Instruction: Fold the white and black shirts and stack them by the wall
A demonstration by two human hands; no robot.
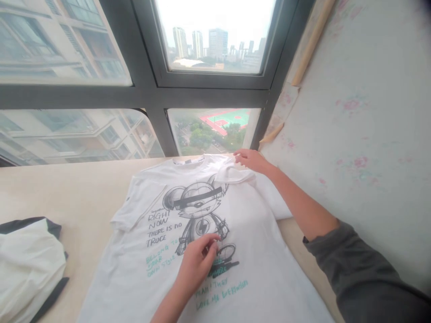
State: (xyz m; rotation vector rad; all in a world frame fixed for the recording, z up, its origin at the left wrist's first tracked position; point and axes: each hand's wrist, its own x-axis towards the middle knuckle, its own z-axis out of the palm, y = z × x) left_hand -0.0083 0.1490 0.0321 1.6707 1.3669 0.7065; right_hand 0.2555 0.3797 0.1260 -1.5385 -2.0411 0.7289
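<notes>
A white T-shirt lies spread on the pale surface, its collar toward the window. Its front carries a black sketched cartoon figure with black and green lettering. One sleeve on the right is folded inward over the shoulder. My right hand is at that shoulder, thumb and fingers pinched at the shirt's upper edge. Over the lower part of the printed figure is my left hand, its fingers curled and the thumb near the index finger. No cloth shows between them.
White and dark folded cloth lies at the left on the pale surface. Dark window frames stand behind the shirt. A flowered wall with peeling paper at its edge rises close on the right.
</notes>
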